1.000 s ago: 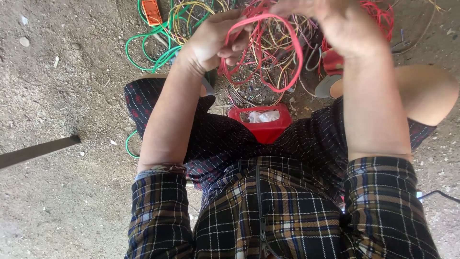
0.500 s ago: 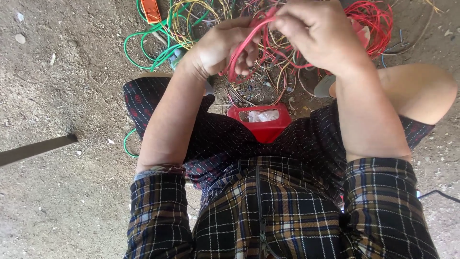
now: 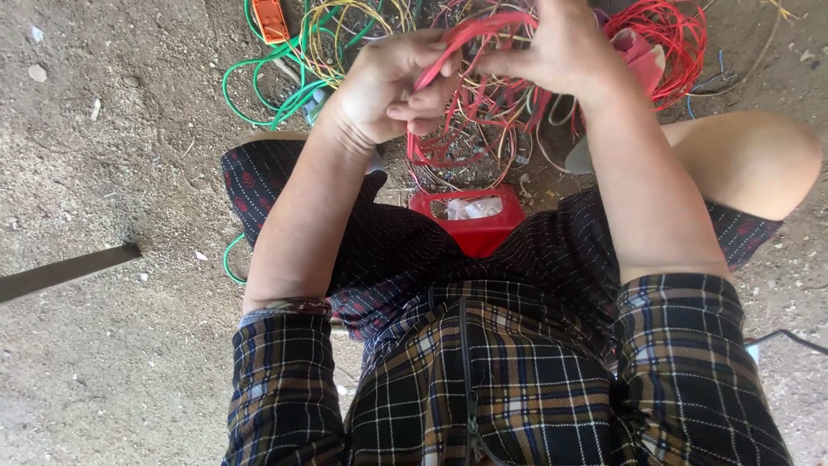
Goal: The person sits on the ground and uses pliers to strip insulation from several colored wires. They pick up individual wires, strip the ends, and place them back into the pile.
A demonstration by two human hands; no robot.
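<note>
I sit on the ground with both hands raised over a tangle of wires. My left hand (image 3: 392, 91) pinches a bundle of red wire (image 3: 470, 34) that runs up and across to my right hand (image 3: 561, 52), which grips the same bundle. Loops of the red wire hang below my hands over a heap of thin mixed-colour wires (image 3: 483, 129). A small red box (image 3: 473, 220) with something pale inside sits between my knees, just below the hands.
Green wire coils (image 3: 276, 82) and an orange block (image 3: 272, 19) lie at the upper left. A red wire coil (image 3: 668, 39) lies at the upper right. A dark flat bar (image 3: 65, 272) crosses the dirt ground at the left. My bare knee (image 3: 750, 160) is at the right.
My hands have drawn closer together and the wide red loop has been gathered into a tighter bundle between them.
</note>
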